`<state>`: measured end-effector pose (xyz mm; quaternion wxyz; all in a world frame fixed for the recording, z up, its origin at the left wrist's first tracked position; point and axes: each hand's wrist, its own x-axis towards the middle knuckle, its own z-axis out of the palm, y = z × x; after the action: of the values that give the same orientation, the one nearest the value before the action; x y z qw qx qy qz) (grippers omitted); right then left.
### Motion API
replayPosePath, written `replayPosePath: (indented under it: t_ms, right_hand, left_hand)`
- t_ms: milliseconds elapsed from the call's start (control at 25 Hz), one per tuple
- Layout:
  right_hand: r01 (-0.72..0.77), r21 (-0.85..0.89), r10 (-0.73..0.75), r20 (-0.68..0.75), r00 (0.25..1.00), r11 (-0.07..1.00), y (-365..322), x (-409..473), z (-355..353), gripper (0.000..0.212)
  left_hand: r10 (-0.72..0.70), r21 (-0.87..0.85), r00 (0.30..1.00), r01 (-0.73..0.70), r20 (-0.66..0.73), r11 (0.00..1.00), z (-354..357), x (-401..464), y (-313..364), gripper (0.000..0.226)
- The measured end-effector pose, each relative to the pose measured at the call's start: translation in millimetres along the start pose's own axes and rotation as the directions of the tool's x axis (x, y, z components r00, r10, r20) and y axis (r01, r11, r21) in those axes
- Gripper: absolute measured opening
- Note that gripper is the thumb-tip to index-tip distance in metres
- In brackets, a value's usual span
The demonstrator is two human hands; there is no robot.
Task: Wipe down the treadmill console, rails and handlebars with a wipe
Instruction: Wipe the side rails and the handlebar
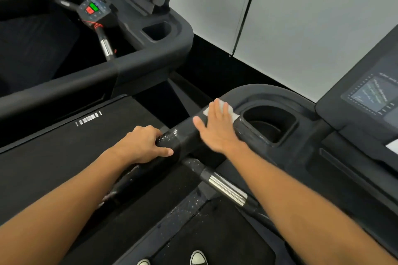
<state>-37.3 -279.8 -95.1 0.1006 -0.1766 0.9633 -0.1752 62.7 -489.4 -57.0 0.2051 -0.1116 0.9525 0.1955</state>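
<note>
Pressing flat, fingers spread, the right hand (217,129) pinned the white wipe (226,109) mid-frame; the left hand (143,144) clamped the black handrail (187,140).

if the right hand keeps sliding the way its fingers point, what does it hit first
Probably the rounded front corner of the console, just past the wipe under the right hand. The cup holder lies just to its right.

Two treadmills (64,84) (301,157), two hands (142,144) (217,129), one wipe (228,109), two shoes (198,258) (143,262)
</note>
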Motion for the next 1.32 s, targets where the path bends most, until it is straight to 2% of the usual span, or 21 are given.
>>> replayPosePath:
  t_ms: [80, 240, 360, 480, 560, 640, 760, 920, 1160, 1320]
  right_hand:
    - [-0.012, 0.049, 0.011, 0.005, 1.0, 0.999, -23, -20, 18, 0.083]
    - [-0.175, 0.11, 0.183, -0.063, 0.981, 0.978, -23, 10, 15, 0.078]
    - [-0.265, 0.131, 0.274, -0.056, 0.96, 0.955, -17, 30, 4, 0.075]
    - [-0.16, 0.098, 0.171, -0.117, 0.978, 0.982, -4, 9, 2, 0.07]
    - [-0.082, 0.042, 0.084, -0.062, 0.994, 0.996, 23, -17, -6, 0.067]
    - [-0.065, -0.072, 0.066, 0.019, 0.998, 0.995, 55, -47, -14, 0.068]
    - [-0.098, -0.242, 0.112, 0.045, 0.993, 0.965, 99, -95, -24, 0.073]
    - [-0.228, -0.428, 0.269, 0.037, 0.962, 0.875, 123, -143, -40, 0.082]
    - [-0.343, -0.281, 0.339, -0.063, 0.939, 0.897, 104, -131, -17, 0.084]
    - [-0.276, -0.296, 0.256, -0.106, 0.961, 0.914, 94, -118, -7, 0.076]
  left_hand:
    - [0.021, 0.043, 1.0, -0.022, 0.019, 0.999, -4, 4, -1, 0.051]
    - [0.099, 0.073, 0.994, -0.103, 0.051, 0.992, -1, 10, -9, 0.055]
    - [0.134, 0.099, 0.991, -0.136, 0.03, 0.986, 2, 11, -10, 0.057]
    - [0.174, 0.115, 0.984, -0.176, 0.023, 0.978, 2, 8, -6, 0.056]
    - [0.181, 0.11, 0.983, -0.182, 0.023, 0.977, 1, 7, -6, 0.053]
    - [0.177, 0.108, 0.984, -0.18, 0.035, 0.978, -1, 8, -5, 0.052]
    - [0.18, 0.12, 0.983, -0.184, 0.048, 0.975, -3, 10, -6, 0.054]
    - [0.178, 0.155, 0.981, -0.188, 0.077, 0.97, -6, 8, -3, 0.052]
    - [0.16, 0.201, 0.974, -0.191, 0.162, 0.961, -17, 8, 10, 0.05]
    - [0.139, 0.235, 0.972, -0.182, 0.188, 0.955, -22, 4, 16, 0.049]
